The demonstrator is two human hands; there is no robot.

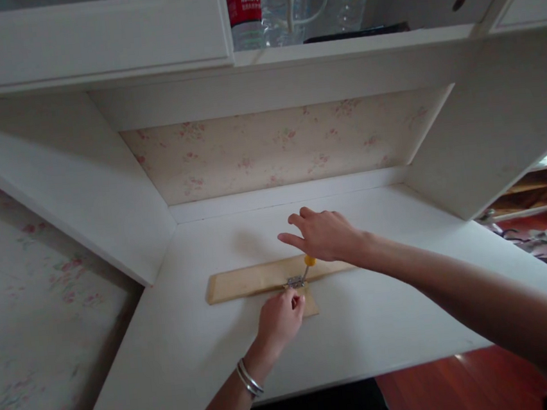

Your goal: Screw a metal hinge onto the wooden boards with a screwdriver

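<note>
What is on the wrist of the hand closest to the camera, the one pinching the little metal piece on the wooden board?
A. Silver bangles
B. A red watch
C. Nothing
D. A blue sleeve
A. Thin silver bangles circle the wrist of the left hand, whose fingers touch the small metal piece on the long pale wooden board.

a red-labelled water bottle (pixel 243 8) stands on the shelf (pixel 355 44) above floral wallpaper (pixel 273 150) and a white desk (pixel 386 323).

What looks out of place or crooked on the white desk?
Nothing is spilled or broken. The wooden strip lies slightly slanted to the desk edge. The left hand touches a small metal fitting; the right hand hovers above.
</note>
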